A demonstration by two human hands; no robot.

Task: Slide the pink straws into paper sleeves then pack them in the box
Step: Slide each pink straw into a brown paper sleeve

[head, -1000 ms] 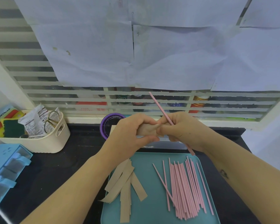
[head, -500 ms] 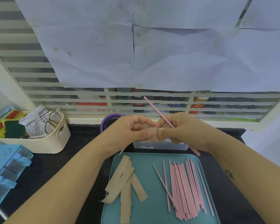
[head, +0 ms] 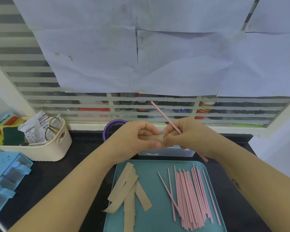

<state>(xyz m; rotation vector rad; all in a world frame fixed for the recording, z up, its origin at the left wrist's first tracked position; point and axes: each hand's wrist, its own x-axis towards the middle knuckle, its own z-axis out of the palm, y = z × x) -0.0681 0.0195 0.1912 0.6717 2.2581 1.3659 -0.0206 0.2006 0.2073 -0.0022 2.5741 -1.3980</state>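
Head view, sleeving step. Above the far edge of the rectangular teal plastic tray (head: 157, 168), I saw both hands meet in the air. The left hand (head: 134, 139) pinched one flat brown paper sleeve (head: 153, 137) between thumb and curled fingers. The right hand (head: 187, 136) was curled round one thin pink straw (head: 164, 117), with its thumb laid on the near end of that sleeve. The straw ran slantwise through the right fist, one end pointing up and away from the tray, the other showing below the hand toward the tray's far right corner. It was not in the sleeve; whether the sleeve's mouth was parted, I could not tell.

On the tray's right half lay the bundle of loose pink straws (head: 191, 198); on its left half, the heap of spare brown paper sleeves (head: 126, 190). Just beyond the tray's far edge stood the clear plastic box (head: 167, 153), half hidden by the hands.

I judged the task early, with many straws bare. The next move called for opening the sleeve mouth, turning the straw in line with it, and feeding one tip in without buckling the paper.
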